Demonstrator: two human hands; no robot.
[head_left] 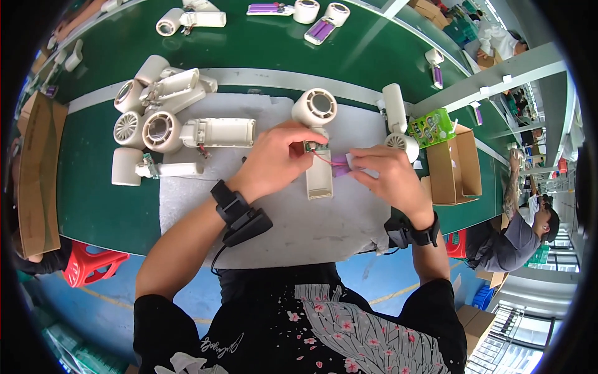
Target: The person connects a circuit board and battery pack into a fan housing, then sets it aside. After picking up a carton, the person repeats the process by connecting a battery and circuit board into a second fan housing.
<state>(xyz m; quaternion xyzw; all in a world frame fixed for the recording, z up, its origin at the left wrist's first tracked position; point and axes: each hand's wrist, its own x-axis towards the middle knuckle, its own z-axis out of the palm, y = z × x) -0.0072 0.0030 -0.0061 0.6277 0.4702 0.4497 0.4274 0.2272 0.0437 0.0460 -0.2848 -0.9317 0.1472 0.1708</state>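
Note:
A white handheld fan (314, 107) lies on the grey foam mat, its head pointing away from me and its open handle (319, 182) toward me. My left hand (274, 157) is closed at the fan's neck, fingertips at a small circuit board (313, 147). Red wire runs from the board toward the right. Beside the handle, my right hand (393, 177) pinches a purple battery pack (340, 166), with a small whitish piece at its fingertips. The battery is partly hidden by the fingers. Both wrists wear black strapped devices.
Several white fans (163, 131) are grouped on the left; another fan (396, 118) stands right of the mat (280, 234). A green packet (432, 128) rests by an open cardboard box (458, 165). Fans with purple batteries (321, 30) lie on the far green belt. A co-worker (520, 237) sits right.

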